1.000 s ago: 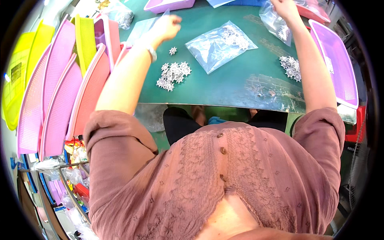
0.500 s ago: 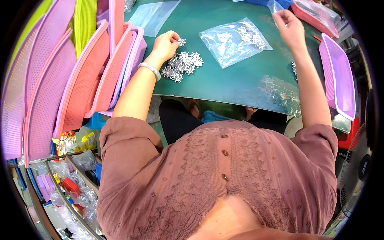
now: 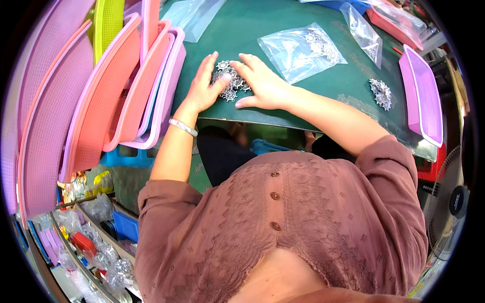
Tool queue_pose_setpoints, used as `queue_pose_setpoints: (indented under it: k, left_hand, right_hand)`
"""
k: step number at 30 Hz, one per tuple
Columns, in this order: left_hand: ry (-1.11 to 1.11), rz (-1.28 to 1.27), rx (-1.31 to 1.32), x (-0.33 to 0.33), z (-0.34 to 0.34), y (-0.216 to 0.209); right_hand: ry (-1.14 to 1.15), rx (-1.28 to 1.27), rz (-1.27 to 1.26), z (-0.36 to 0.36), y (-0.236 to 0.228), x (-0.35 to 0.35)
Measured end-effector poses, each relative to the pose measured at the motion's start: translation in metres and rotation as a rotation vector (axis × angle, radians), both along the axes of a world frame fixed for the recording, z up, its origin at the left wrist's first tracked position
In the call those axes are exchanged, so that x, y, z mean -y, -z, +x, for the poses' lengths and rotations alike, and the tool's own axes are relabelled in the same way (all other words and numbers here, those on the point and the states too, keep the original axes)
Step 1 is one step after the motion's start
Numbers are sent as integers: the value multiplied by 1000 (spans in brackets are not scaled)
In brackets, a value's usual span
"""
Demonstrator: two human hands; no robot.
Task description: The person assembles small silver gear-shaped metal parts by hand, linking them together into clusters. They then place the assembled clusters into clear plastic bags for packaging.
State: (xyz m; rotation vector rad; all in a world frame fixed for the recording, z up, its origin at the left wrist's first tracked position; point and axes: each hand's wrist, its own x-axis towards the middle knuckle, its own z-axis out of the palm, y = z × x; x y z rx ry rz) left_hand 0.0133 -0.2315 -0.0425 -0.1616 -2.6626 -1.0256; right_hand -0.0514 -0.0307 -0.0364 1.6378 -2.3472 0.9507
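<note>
Left hand (image 3: pixel 203 92): half-open, cupped | right hand (image 3: pixel 265 87): half-open, spread | silver wheel pile (image 3: pixel 232 91): upper centre of frame, between them, both close | grip: cannot tell

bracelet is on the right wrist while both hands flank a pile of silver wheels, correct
No, the head view shows the bracelet on the left wrist; the left hand and right hand do flank a pile of silver wheels.

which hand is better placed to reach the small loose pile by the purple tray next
Probably the right hand: it is nearer that small pile, on its own side. The left hand is farther off, with the other pile and the right hand in between.
</note>
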Motion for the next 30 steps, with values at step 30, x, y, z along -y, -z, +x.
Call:
queue_pose_setpoints:
  k: [30]
  left_hand:
    - [-111, -384, -79, -74, -14, -25]
  right_hand:
    - [274, -114, -12, -190, -80, 26]
